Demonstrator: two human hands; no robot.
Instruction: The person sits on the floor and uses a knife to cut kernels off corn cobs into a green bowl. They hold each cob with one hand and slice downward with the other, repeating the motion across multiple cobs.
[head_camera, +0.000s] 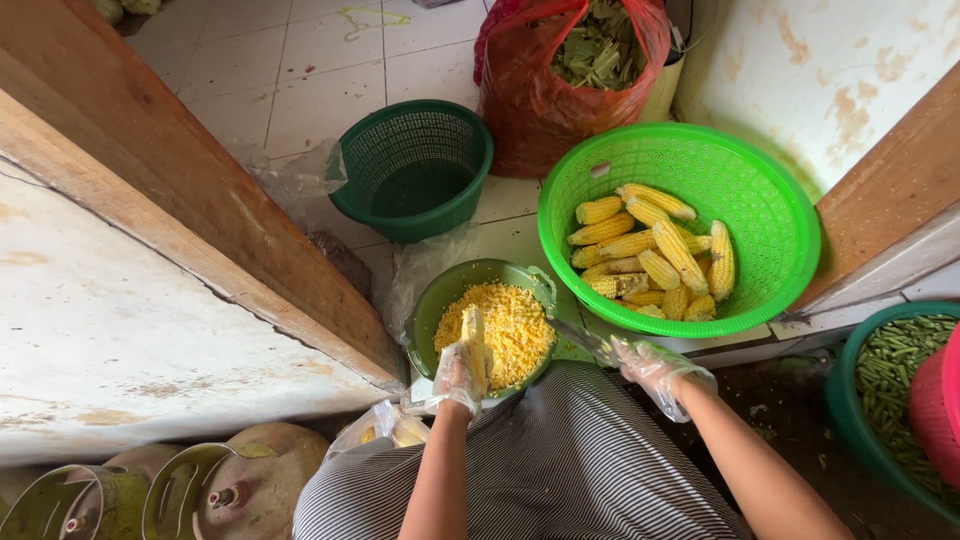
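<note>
cob (474, 340): in left hand (458, 375) over bowl (440, 295) | knife (583, 340): right hand (655, 370)

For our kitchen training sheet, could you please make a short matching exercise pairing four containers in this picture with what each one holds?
Containers:
1. bright green basket
2. dark green basket
3. green bowl
4. red bag

Contents:
A. loose yellow corn kernels
B. pale green husks
C. whole corn cobs
D. nothing visible inside

Pairs: 1-C, 2-D, 3-A, 4-B
</note>
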